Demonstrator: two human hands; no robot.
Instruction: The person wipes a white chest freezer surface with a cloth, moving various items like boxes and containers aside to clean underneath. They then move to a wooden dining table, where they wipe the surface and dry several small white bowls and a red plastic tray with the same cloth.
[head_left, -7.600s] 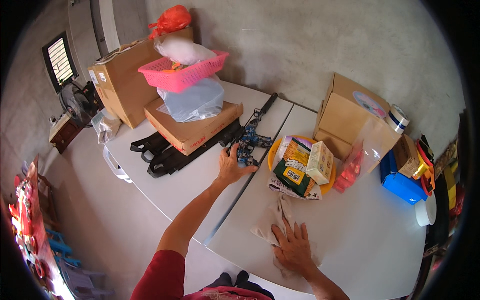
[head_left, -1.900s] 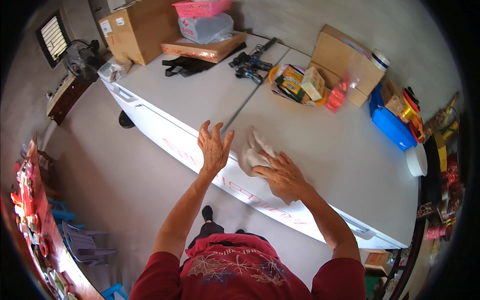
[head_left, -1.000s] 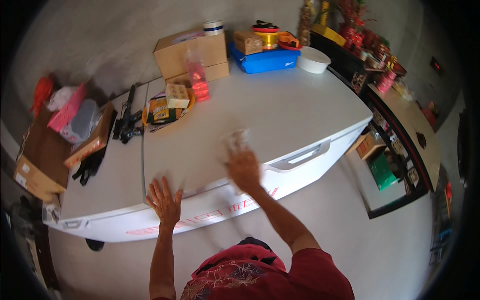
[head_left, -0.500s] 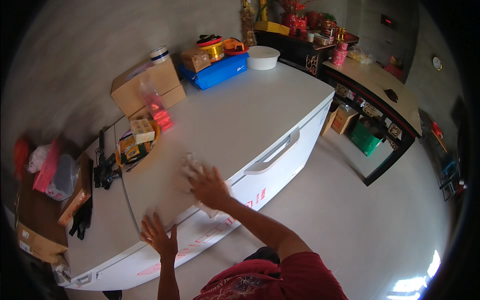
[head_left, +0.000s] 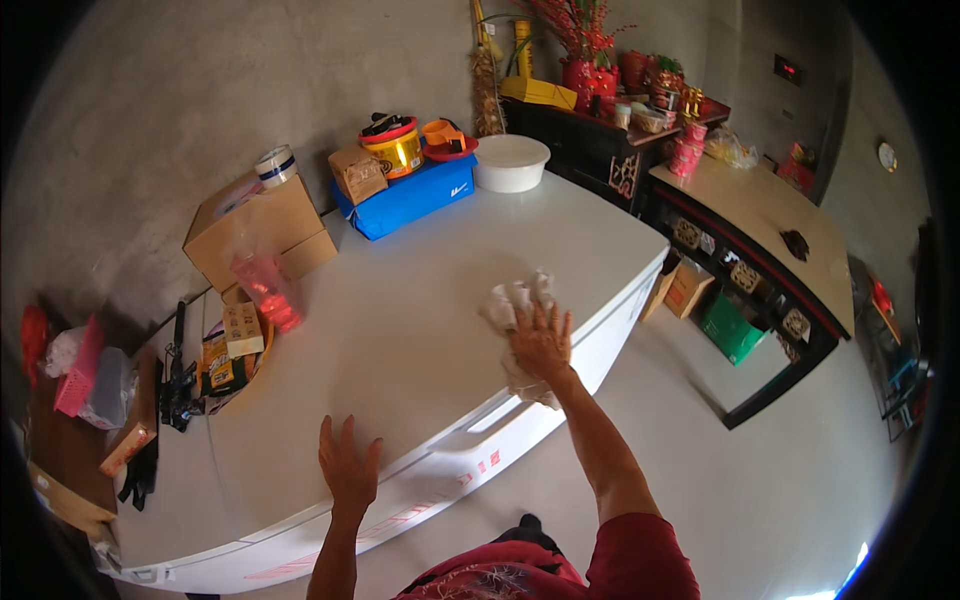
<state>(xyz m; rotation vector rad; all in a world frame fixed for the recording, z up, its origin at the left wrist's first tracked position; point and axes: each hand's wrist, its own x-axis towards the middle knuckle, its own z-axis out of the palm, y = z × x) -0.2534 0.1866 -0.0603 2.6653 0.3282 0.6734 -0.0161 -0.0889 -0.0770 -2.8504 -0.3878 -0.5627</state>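
My right hand [head_left: 541, 345] holds a pale, crumpled cloth [head_left: 530, 386] against the grey top of a long white chest freezer [head_left: 400, 300]. The fingers lie spread over the cloth, which pokes out past the fingertips and hangs below the palm toward the front edge. Part of it is hidden under the hand. My left hand [head_left: 350, 465] is open and holds nothing, its fingers apart at the freezer's front edge. I cannot tell whether it touches the surface. Between the hands and the wall, the lid's surface is smooth.
Along the wall side stand a cardboard box [head_left: 260, 235], a blue box [head_left: 408, 197] bearing small containers, and a white round tub [head_left: 512, 165]. A red-filled clear container [head_left: 268, 291] and a basket of packets [head_left: 222, 368] sit leftward. A dark-framed table [head_left: 770, 215] stands right.
My right hand and the cloth have swept right and away from me along the freezer top. My left hand has shifted slightly right. The view has turned a little.
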